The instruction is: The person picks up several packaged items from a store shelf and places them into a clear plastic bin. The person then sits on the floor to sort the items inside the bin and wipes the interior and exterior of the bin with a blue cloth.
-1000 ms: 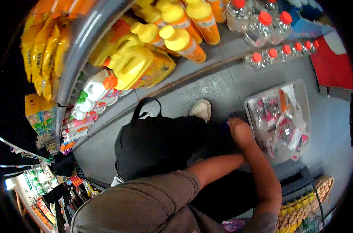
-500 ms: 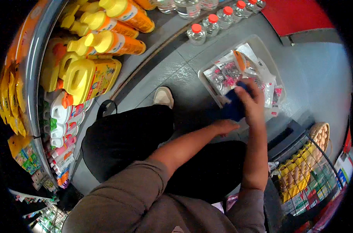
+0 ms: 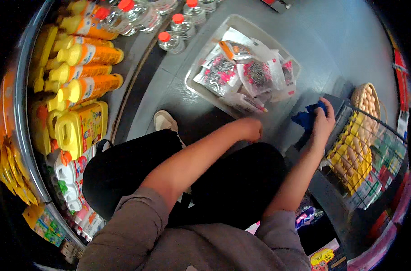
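Note:
In my right hand (image 3: pixel 324 119) is a crumpled dark blue cloth (image 3: pixel 306 119), pinched between the fingers beside the wire basket. My left hand (image 3: pixel 252 130) is curled in above my knee, just short of the bin's near side; whether anything is inside its fingers is hidden. Ahead on the floor lies a pale plastic bin (image 3: pixel 193 89), filled with clear packets of dark dried food (image 3: pixel 258 74) with pink print. One orange packet (image 3: pixel 236 49) rests on top of them.
Yellow bottles (image 3: pixel 90 88) and jugs (image 3: pixel 81 128) line the shelf at left. Clear red-capped bottles (image 3: pixel 171 43) stand at the far left. To the right, a black wire basket (image 3: pixel 366 158) holds yellow trays, with a woven basket of eggs (image 3: pixel 368 101) behind it.
My right hand has carried the blue cloth rightward, away from the bin to the wire basket's side. My left hand has curled. The view has shifted, bringing the bin's packets into plain sight.

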`<state>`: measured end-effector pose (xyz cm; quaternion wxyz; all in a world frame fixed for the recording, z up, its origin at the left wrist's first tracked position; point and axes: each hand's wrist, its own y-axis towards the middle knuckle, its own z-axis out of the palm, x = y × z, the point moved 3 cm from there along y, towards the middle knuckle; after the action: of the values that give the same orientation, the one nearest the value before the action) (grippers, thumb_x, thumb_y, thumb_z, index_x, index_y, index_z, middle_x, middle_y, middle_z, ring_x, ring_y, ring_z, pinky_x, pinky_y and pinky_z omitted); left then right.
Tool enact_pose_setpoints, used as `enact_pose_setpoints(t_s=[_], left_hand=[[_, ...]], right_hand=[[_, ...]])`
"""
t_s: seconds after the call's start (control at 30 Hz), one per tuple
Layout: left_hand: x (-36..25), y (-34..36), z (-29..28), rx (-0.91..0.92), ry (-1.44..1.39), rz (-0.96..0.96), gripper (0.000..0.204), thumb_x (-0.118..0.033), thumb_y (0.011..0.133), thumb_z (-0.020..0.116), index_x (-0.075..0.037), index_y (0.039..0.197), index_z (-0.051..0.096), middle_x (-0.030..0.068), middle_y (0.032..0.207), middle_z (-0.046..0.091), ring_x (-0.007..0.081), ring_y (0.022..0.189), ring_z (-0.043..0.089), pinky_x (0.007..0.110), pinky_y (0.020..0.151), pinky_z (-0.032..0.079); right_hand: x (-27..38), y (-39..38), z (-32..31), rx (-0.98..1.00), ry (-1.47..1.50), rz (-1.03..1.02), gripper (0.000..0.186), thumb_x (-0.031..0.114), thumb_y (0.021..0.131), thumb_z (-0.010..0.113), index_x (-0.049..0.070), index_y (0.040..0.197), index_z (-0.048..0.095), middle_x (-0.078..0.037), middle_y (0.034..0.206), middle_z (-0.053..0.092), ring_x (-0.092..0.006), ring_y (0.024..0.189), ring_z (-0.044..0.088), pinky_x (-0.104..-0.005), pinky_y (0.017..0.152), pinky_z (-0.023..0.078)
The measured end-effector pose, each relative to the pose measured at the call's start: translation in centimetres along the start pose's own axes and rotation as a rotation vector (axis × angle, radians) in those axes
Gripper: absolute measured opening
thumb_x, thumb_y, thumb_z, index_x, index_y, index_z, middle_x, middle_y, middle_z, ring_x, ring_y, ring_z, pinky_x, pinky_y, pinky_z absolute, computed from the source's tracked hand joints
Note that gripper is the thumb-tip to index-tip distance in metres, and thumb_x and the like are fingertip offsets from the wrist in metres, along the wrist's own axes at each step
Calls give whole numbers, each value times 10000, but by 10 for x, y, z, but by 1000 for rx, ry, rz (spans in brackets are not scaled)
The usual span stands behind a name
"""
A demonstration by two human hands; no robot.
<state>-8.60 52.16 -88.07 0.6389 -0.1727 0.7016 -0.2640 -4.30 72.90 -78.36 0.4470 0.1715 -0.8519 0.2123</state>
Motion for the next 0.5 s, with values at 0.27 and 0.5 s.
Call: enact_pose_setpoints(t_s=[0.27, 0.5], left_hand=[[-5, -32, -84, -5, 16, -72, 196, -147, 795, 468, -2, 774, 598, 94, 668, 631, 162, 571, 608, 310, 576, 493], [34, -99, -145, -159, 48, -207, 256, -225, 792, 497, 10, 749, 587, 104, 607, 599, 175, 529, 591, 318, 527, 471]], right_hand=[[-122, -1, 30, 275, -406, 93, 304, 41, 693, 587, 46, 998, 593, -86, 839, 599, -164, 738, 554, -279, 682, 449], [-157, -5, 49, 464, -410, 106, 294, 116, 722, 621, 7, 993, 588, -92, 825, 609, -163, 754, 562, -277, 689, 444]])
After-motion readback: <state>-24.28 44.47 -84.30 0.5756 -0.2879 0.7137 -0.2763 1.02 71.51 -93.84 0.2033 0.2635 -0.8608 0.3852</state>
